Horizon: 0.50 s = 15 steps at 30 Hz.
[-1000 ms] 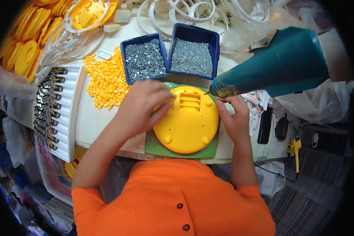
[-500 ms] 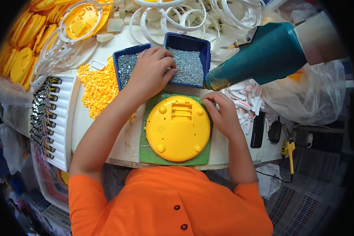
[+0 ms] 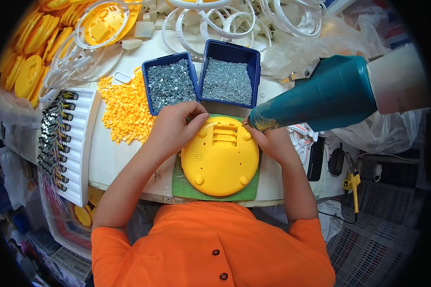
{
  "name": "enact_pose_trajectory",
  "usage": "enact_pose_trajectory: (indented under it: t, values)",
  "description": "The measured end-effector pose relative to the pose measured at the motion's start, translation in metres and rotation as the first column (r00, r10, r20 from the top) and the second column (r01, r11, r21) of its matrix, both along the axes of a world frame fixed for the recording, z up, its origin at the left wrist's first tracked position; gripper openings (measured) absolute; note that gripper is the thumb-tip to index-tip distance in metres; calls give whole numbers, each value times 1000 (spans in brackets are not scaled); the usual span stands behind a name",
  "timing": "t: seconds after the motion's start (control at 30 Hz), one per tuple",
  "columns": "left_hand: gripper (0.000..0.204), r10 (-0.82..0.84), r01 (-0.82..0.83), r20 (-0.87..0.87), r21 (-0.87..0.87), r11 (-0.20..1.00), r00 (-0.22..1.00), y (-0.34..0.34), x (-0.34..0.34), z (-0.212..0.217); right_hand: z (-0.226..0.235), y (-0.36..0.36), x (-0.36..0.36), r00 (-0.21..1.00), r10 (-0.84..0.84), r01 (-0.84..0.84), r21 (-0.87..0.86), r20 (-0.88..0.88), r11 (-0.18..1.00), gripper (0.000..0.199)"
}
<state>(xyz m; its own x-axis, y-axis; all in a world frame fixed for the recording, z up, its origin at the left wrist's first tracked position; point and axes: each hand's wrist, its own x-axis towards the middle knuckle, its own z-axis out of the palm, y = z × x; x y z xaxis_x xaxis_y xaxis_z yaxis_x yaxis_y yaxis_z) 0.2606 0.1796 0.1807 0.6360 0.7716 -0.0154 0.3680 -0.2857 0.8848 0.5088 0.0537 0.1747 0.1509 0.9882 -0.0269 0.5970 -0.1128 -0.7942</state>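
Note:
A round yellow plastic housing (image 3: 220, 162) lies on a green mat (image 3: 191, 191), its open battery compartment at the far side. My left hand (image 3: 175, 128) is at the housing's far left edge, thumb and forefinger pressed together; whatever they pinch is too small to make out. At the far right edge, my right hand (image 3: 274, 142) has its thumb tip by the rim, and its fingers are closed and partly hidden behind a teal tapered tool (image 3: 316, 98). Beyond the left hand stand two blue bins, one of small metal washers (image 3: 172, 83), one of small screws (image 3: 225, 81).
A heap of small yellow parts (image 3: 124, 107) lies left of the bins. Further left are a white foam tray (image 3: 84, 143) with wired parts and stacked yellow discs (image 3: 28, 76). White rings (image 3: 225, 24) crowd the back. A yellow-handled soldering iron (image 3: 353, 184) hangs at right.
My left hand has come back from the bins to the housing's far left edge. My right hand has shifted slightly to the housing's rim. The teal tool appears slightly lower.

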Motion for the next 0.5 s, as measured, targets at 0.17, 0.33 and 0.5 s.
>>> enact_pose_trajectory:
  t: [0.17,0.33,0.5]
  values:
    - [18,-19,18,-49,-17,1000,999,3,-2,-8,-3,-3,3,995,19,-25,55,101,998,16]
    - [21,-43,41,-106,-22,999,993,4,-2,-4,-12,-12,12,993,15,-14,-13,120,1000,18]
    - [20,-145,175,-200,137,975,969,11,-2,6,-18,-2,20,980,52,-68,75,192,995,18]
